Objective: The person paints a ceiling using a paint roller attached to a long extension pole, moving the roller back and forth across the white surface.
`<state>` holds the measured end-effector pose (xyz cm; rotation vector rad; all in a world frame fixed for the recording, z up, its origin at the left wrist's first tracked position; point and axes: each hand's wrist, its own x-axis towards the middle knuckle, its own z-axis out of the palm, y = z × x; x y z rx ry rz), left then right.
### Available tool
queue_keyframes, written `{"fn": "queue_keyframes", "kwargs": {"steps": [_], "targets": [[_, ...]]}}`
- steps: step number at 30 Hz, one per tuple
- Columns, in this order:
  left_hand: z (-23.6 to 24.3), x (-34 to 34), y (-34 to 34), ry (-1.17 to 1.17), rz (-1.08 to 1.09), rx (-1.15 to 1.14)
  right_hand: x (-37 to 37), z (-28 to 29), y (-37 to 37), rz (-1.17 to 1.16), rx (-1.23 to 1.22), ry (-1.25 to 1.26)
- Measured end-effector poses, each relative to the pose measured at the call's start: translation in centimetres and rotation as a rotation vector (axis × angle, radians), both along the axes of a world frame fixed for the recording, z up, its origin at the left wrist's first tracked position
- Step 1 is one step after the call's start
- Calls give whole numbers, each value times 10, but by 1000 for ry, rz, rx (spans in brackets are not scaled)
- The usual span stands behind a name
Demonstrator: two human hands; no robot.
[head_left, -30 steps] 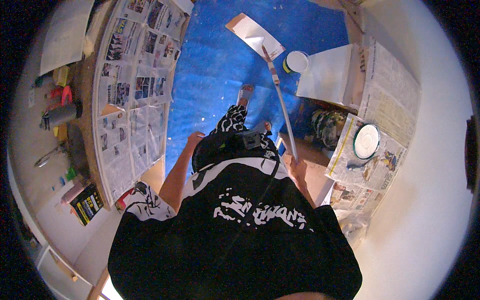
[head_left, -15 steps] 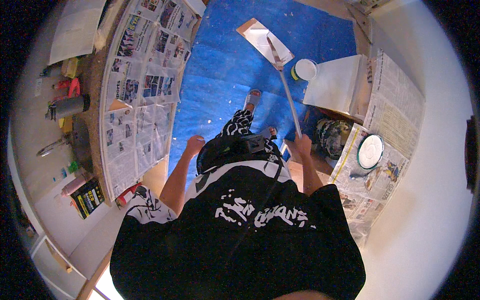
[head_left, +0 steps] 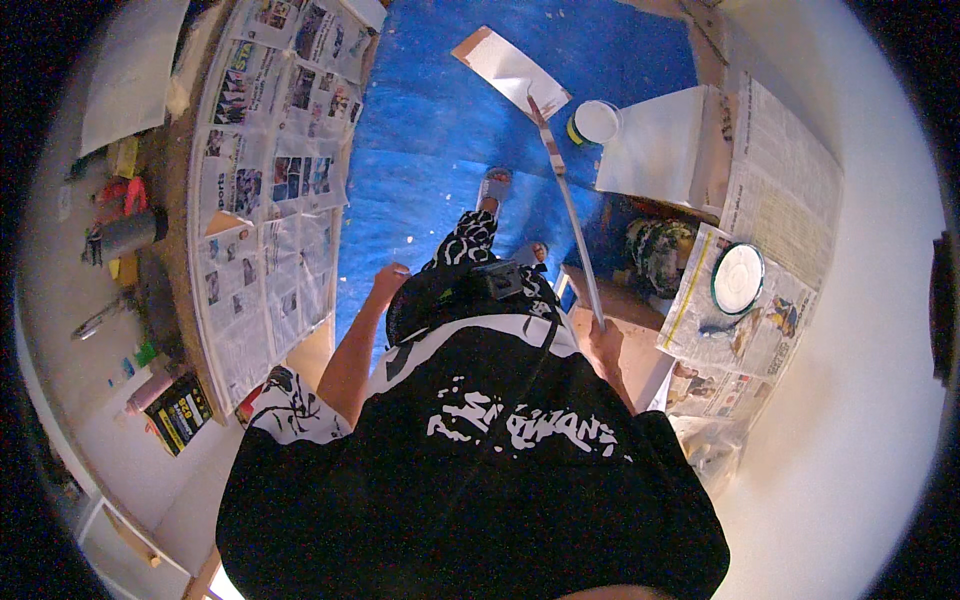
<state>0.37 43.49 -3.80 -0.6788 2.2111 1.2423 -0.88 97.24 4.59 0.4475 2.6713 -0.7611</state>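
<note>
I look straight down over my black printed shirt at a blue tarp on the floor. My right hand grips the end of a long grey pole. The pole's far tip rests at a white-painted board lying on the tarp. My left hand hangs loosely curled at my side and holds nothing. A white paint bucket stands just right of the pole's tip. My sandalled foot is planted on the tarp.
A surface covered with newspaper sheets runs along the left, with tools and cans beyond it. On the right lie a white box, more newspaper with a round paint lid, and a patterned bundle.
The view has shifted slightly forward. The pole's tip has stayed at the white board while my right hand keeps its grip. My left arm has swung a little.
</note>
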Motion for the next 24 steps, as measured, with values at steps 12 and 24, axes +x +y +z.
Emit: {"fn": "queue_keyframes", "kwargs": {"steps": [12, 24], "targets": [[6, 3, 6, -82, 142, 30, -38, -35, 4, 266, 141, 280], [34, 11, 4, 13, 81, -43, -136, -39, -27, 137, 92, -88]]}}
